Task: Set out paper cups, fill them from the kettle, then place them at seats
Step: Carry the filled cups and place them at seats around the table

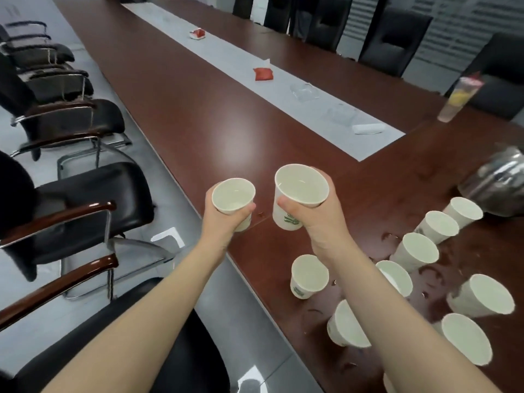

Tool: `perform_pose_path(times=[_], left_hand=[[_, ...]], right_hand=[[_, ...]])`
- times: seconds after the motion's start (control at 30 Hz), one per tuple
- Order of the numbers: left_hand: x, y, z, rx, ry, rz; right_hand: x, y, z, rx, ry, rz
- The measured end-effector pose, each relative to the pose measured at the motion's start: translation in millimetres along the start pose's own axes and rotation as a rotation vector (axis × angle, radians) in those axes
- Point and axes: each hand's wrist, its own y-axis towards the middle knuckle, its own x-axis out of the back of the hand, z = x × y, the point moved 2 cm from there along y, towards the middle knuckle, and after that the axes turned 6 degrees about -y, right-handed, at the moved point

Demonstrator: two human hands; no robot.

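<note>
Both your arms reach forward, bare forearms stretched out almost parallel, wrists raised. Your left hand [219, 222] is wrapped around a paper cup [233, 195]: the thumb lies across the near side just under the rim, and the fingers curl round the far side out of sight. It holds the cup upright, about over the left edge of the tabletop [226, 123]. Your right hand [320, 222] grasps a second paper cup [300, 185] the same way, thumb pressed on the near wall above a green print, fingers round the back. This cup sits a little higher, tips slightly toward you, and is over the tabletop. The two cups are just beside each other, not touching. How full they are cannot be told.

Your right forearm passes over the standing cups [309, 275], which are grouped in loose rows near the tabletop's end, with wet patches [425, 270] between them. The kettle [496, 185], blurred, stands at the far end of those rows on the right. Black chairs [85, 194] line the left side, your left forearm crossing above the nearest seat.
</note>
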Motion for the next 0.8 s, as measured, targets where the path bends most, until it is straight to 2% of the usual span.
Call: perform_pose_path(times=[0.43, 0.8], left_hand=[[-47, 49, 86, 0.104, 0.019, 0.076], [-50, 53, 128, 0.14, 0.118, 0.16]], right_hand=[[23, 60, -58, -0.029, 0.035, -0.079], [33, 70, -87, -0.032, 0.012, -0.041]])
